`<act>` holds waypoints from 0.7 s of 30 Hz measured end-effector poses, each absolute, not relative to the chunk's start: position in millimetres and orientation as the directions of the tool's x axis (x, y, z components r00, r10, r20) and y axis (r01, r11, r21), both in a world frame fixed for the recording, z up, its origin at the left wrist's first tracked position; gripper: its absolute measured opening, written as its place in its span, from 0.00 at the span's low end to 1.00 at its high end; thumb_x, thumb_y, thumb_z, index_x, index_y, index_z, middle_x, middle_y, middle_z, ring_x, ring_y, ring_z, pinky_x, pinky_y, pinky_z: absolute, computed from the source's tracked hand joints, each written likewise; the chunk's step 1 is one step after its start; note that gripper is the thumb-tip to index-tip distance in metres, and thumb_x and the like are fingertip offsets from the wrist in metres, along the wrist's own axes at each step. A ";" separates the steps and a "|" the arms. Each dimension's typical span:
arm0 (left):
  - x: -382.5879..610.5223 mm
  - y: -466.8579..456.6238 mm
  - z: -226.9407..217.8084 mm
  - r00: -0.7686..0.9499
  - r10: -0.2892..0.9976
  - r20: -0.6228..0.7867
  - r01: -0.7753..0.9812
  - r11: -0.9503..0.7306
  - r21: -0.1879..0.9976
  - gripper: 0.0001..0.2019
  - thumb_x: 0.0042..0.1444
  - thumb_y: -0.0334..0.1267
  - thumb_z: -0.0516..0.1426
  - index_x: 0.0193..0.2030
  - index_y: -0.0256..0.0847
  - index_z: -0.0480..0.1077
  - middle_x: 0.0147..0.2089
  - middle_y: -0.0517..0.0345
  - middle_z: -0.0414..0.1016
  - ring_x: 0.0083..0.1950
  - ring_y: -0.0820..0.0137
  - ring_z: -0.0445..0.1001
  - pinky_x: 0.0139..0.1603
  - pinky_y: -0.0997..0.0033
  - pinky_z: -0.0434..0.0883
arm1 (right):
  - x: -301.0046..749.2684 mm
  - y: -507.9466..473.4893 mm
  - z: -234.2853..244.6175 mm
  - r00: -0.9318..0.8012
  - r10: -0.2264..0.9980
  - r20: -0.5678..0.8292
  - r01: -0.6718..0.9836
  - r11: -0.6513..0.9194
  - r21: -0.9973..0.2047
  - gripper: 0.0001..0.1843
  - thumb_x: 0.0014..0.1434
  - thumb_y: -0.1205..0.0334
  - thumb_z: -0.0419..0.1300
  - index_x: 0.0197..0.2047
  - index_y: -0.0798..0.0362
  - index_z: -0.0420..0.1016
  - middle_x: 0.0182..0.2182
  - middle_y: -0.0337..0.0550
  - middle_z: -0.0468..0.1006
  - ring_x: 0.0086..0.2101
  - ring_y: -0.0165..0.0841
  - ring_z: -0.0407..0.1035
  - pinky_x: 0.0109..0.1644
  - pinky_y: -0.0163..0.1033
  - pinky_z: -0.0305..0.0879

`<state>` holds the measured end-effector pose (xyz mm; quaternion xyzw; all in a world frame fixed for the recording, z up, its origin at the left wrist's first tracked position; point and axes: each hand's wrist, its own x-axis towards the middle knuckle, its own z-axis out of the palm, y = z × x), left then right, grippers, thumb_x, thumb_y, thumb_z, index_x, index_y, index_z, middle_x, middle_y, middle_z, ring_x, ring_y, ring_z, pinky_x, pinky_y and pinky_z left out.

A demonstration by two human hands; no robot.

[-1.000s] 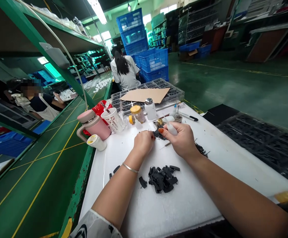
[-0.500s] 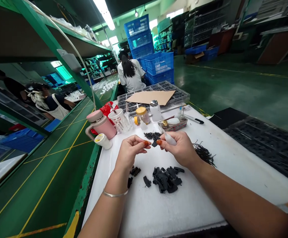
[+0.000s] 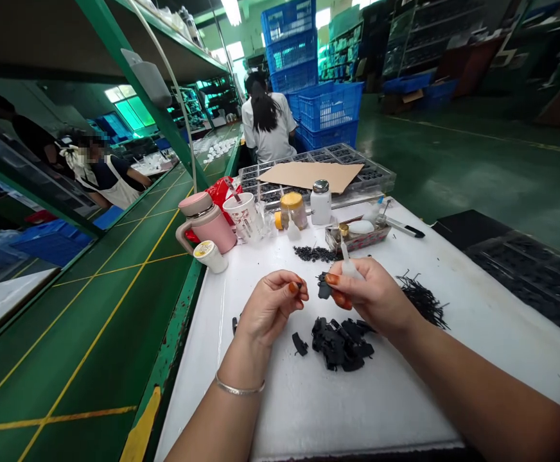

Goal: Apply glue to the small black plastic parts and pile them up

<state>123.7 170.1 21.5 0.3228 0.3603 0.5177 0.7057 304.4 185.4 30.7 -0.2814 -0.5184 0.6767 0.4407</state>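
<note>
My left hand (image 3: 271,307) is raised over the white table (image 3: 338,410) with thumb and fingertips pinched on a tiny dark piece I can barely make out. My right hand (image 3: 374,296) faces it a few centimetres away, pinching a small black plastic part (image 3: 323,287) and also gripping a small white squeeze bottle (image 3: 348,265) with its nozzle upward. Just below both hands lies a heap of black plastic parts (image 3: 341,340). A scatter of tiny black pieces (image 3: 315,254) lies beyond the hands, and a bundle of thin black pins (image 3: 422,299) lies right of my right hand.
A pink mug (image 3: 207,221), white cup (image 3: 244,215), jars (image 3: 293,209) and a small tray (image 3: 357,235) stand at the table's far side, with a compartment tray under cardboard (image 3: 311,173) behind. Black trays (image 3: 530,263) lie right. A green conveyor (image 3: 116,289) runs left, where other people sit.
Both hands have drawn back from the scatter of tiny pieces toward me and lifted slightly. The right hand now pinches a black part clear of the table.
</note>
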 end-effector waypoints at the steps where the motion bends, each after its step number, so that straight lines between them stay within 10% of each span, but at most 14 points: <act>1: 124.3 169.5 19.9 0.210 0.959 -0.190 -0.506 0.273 0.818 0.15 0.36 0.39 0.71 0.28 0.35 0.72 0.27 0.59 0.75 0.26 0.78 0.73 0.24 0.83 0.69 | 303.7 184.5 31.8 -0.462 0.886 0.050 -0.321 -0.115 -0.940 0.16 0.54 0.57 0.64 0.21 0.56 0.68 0.15 0.35 0.65 0.18 0.24 0.55 0.22 0.32 0.50; 21: 128.3 167.9 12.0 0.196 0.950 -0.244 -0.587 0.313 0.747 0.15 0.35 0.37 0.72 0.28 0.37 0.72 0.29 0.62 0.75 0.29 0.77 0.74 0.29 0.80 0.73 | 297.5 180.5 31.0 -0.550 0.828 -0.106 -0.349 -0.344 -0.872 0.12 0.51 0.61 0.64 0.22 0.57 0.68 0.17 0.36 0.65 0.18 0.23 0.55 0.22 0.31 0.46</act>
